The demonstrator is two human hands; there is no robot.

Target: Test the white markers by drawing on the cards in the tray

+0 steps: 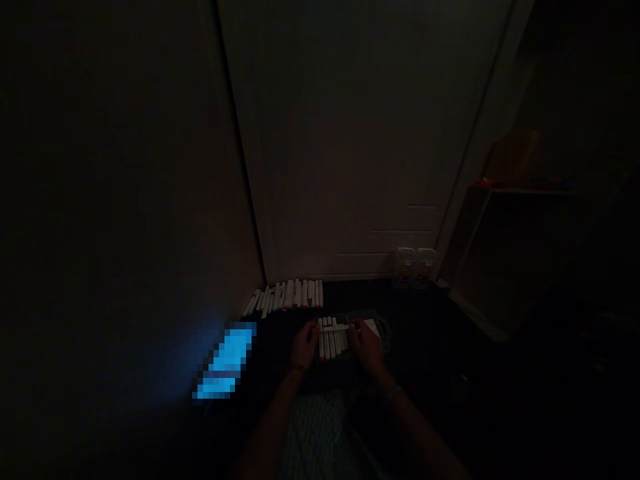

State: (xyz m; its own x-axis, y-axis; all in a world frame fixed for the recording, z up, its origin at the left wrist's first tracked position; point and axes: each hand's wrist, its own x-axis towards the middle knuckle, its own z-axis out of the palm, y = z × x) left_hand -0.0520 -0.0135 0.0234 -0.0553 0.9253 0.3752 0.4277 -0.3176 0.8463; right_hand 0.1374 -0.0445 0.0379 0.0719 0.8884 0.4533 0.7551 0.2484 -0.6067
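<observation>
The person's right hand (367,345) has its fingertips at the right end of a white marker (336,328) that lies crosswise between the two hands; in this dim light one cannot tell whether thumb and forefinger pinch it or only rest against it. The left hand (304,348) is curled, its fingertips just beside the leftmost marker of a short row, and whether they are pressed together on anything cannot be made out either. The crosswise marker thus extends leftward from the right fingertips, its long axis running side to side, with the right hand nearer to it and its left end pointing toward the left fingers. Below and around it, the short row of white markers (327,343) runs roughly away from the body, nearly square to it, several side by side. Right of these, partly behind the right hand, a clear plastic case (387,327) shows its rim, with a white piece (371,325) near the knuckles. Farther out, a longer row of loose markers (289,293) lies up and to the left, near a pale panel (350,167), and two clear packages (415,270) stand at the right.
</observation>
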